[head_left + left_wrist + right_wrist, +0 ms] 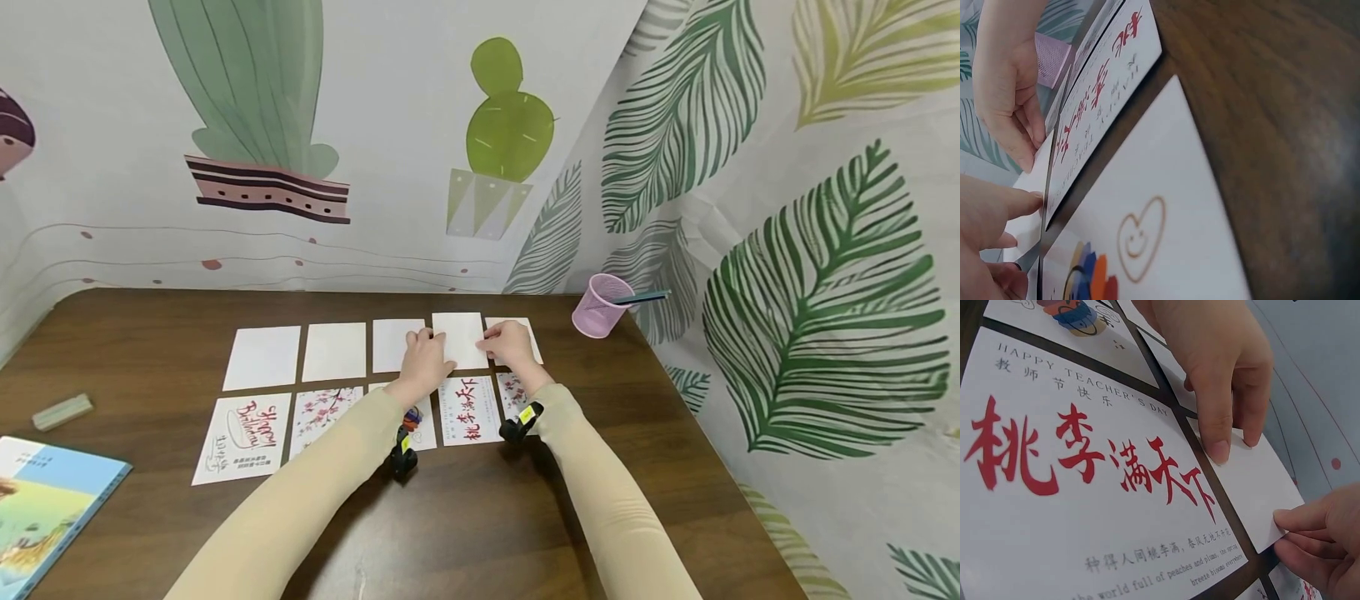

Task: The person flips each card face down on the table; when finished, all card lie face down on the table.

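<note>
In the head view, a blank white card (459,337) lies fourth from the left in the back row, between both hands. My left hand (424,360) grips its left side, with the thumb near the front corner. At its right edge, my right hand (510,343) pinches it between thumb and fingers, as the right wrist view shows. Just in front is a card with red Chinese characters (1091,456). A card with a smiling heart and crayons (1147,219) lies beside that one, partly hidden by the left forearm. Another white card (533,340) sits partly behind the right hand.
More blank cards (262,358) continue the back row leftward. In front lie a birthday card (243,437) and a blossom card (324,410). A pink mesh cup (597,310) with pens stands back right. An eraser-like block (62,412) and a book (52,508) are at left.
</note>
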A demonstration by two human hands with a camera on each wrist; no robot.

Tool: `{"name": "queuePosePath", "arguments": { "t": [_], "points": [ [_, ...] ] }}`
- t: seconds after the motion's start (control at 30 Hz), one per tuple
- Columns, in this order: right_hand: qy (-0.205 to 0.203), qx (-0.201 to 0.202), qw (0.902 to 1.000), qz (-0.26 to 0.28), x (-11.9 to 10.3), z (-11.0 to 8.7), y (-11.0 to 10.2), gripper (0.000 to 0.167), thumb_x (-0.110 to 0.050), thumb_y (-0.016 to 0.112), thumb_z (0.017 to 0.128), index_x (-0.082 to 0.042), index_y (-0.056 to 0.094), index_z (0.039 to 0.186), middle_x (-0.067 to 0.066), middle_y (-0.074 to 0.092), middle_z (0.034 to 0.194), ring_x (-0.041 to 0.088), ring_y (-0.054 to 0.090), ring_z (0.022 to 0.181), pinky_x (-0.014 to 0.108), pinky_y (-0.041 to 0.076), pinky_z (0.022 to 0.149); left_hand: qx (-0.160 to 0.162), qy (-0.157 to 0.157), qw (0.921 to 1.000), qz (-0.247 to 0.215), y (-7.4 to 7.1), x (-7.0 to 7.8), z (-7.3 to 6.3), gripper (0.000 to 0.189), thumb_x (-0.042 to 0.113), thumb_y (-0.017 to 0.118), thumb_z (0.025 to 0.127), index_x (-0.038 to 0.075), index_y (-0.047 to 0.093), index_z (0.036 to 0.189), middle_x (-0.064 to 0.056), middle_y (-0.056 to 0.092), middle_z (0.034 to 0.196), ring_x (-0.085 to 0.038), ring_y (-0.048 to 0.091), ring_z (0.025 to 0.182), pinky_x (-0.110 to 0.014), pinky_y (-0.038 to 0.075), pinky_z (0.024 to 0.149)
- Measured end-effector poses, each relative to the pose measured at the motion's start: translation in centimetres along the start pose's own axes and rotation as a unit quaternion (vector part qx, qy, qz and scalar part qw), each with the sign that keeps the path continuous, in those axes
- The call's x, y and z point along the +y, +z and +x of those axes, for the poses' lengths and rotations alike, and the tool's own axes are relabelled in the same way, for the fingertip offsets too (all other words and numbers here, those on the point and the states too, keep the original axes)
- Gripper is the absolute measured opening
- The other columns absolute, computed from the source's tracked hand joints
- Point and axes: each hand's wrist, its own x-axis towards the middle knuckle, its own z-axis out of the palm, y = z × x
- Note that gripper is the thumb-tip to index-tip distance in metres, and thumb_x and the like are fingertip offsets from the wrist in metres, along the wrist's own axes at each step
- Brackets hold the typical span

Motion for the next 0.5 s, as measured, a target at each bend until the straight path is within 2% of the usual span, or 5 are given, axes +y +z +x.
{"name": "queuePosePath", "arguments": {
  "t": [0.17, 0.33, 0.4, 0.43, 0.5],
  "points": [
    [-0.001, 0.002, 0.9999, 0.013, 0.0, -0.1, 0.0, 0.024, -0.008, 0.075, 0.082, 0.002, 0.072, 0.104, 0.015, 0.074, 0.092, 0.017, 0.070, 0.067, 0.019, 0.050, 0.057, -0.004, 0.008, 0.9998, 0.017, 0.1, 0.0, 0.0, 0.051, 0.024, 0.068, 0.092, -0.008, 0.057, 0.130, -0.030, 0.046, 0.142, -0.044, 0.039, 0.129, -0.048, 0.043, 0.102],
    [-0.011, 0.004, 0.9998, 0.016, -0.1, -0.1, -0.1, 0.021, -0.006, 0.074, 0.082, 0.002, 0.072, 0.101, 0.016, 0.074, 0.092, 0.015, 0.069, 0.063, 0.020, 0.054, 0.058, -0.014, 0.010, 0.9993, 0.034, 0.1, 0.0, 0.0, 0.047, 0.025, 0.066, 0.094, -0.008, 0.059, 0.126, -0.029, 0.046, 0.143, -0.044, 0.039, 0.131, -0.049, 0.044, 0.103],
    [-0.029, 0.004, 0.9995, 0.006, 0.1, -0.1, -0.3, 0.021, -0.007, 0.074, 0.082, 0.001, 0.072, 0.101, 0.016, 0.074, 0.092, 0.017, 0.070, 0.065, 0.024, 0.057, 0.062, -0.017, 0.009, 0.9992, 0.036, 0.1, 0.1, 0.0, 0.047, 0.026, 0.066, 0.094, -0.007, 0.059, 0.127, -0.028, 0.045, 0.144, -0.044, 0.039, 0.130, -0.048, 0.046, 0.102],
    [-0.043, 0.006, 0.9991, -0.004, 0.2, 0.0, -0.5, 0.021, -0.009, 0.075, 0.083, 0.000, 0.072, 0.102, 0.014, 0.074, 0.092, 0.019, 0.071, 0.069, 0.026, 0.057, 0.071, -0.018, 0.008, 0.9993, 0.032, 0.1, 0.2, 0.1, 0.048, 0.026, 0.066, 0.094, -0.007, 0.059, 0.128, -0.028, 0.045, 0.144, -0.044, 0.039, 0.130, -0.049, 0.046, 0.101],
    [-0.078, 0.014, 0.9965, -0.027, 0.7, 0.1, -1.2, 0.021, -0.012, 0.075, 0.083, -0.001, 0.072, 0.102, 0.013, 0.074, 0.091, 0.022, 0.070, 0.076, 0.032, 0.057, 0.077, -0.013, 0.008, 0.9997, 0.019, 0.1, 0.3, 0.2, 0.048, 0.025, 0.067, 0.094, -0.004, 0.058, 0.130, -0.026, 0.046, 0.144, -0.042, 0.040, 0.129, -0.049, 0.047, 0.099]
  ]
}}
